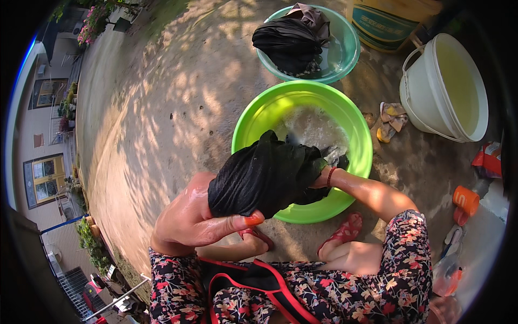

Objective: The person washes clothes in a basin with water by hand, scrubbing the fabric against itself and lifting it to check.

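Note:
My left hand (208, 220) is raised high at the left, its fingers closed on a bunch of wet black cloth (259, 174), the thumb with an orange nail in front. My right hand (322, 178), a red bead bracelet at the wrist, grips the other end of the cloth; its fingers are partly hidden. The cloth spans between the hands over a bright green plastic basin (362, 137). Cloudy, foamy water (315, 125) stands in the basin, with more dark cloth and something greyish and clear near my right wrist.
A teal basin (352, 52) holding black and grey garments (289, 42) stands beyond the green one. To the right are a white bucket (421, 89) of yellowish liquid, a crumpled rag (391, 120), a red packet (487, 160) and an orange cup (466, 200). A yellow bucket (388, 22) stands behind.

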Tool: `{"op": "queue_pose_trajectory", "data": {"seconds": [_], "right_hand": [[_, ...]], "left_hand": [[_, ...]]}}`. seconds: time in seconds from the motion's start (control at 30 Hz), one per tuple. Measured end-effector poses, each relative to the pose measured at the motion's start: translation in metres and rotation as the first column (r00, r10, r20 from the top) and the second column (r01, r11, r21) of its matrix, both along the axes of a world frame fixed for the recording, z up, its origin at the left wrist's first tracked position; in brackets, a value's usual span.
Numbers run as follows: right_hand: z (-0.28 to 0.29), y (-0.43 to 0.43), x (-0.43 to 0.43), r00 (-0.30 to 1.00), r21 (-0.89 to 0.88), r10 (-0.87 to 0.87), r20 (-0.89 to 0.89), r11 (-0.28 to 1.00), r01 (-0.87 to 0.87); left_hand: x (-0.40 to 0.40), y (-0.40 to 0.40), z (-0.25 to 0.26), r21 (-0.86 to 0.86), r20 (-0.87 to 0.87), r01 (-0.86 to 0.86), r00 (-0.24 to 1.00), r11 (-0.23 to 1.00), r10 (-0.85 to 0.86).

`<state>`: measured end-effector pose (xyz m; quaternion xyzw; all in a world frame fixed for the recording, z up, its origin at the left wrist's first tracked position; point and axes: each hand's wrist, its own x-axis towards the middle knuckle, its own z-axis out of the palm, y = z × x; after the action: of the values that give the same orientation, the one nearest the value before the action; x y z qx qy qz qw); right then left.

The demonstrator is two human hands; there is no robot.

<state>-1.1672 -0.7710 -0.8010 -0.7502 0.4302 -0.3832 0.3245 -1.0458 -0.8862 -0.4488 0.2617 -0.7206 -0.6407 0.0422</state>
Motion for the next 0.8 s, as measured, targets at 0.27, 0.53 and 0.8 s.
{"op": "queue_pose_trajectory", "data": {"seconds": [0.27,0.53,0.8], "right_hand": [[0.065,0.021,0.013,0.868,0.769,0.495,0.04,0.539,-0.343],[0.087,-0.036,-0.097,0.927,0.32,-0.374,-0.032,0.875,0.364],[0.066,-0.03,-0.135,0.551,0.62,-0.437,0.71,0.76,-0.195]], "left_hand": [[-0.039,-0.009,-0.033,-0.026,0.318,0.211,0.929,0.977,-0.192],[-0.031,-0.005,-0.062,-0.204,0.459,0.516,0.801,0.832,-0.384],[0.001,-0.023,-0.083,0.316,0.383,-0.027,0.918,0.948,-0.101]]}}
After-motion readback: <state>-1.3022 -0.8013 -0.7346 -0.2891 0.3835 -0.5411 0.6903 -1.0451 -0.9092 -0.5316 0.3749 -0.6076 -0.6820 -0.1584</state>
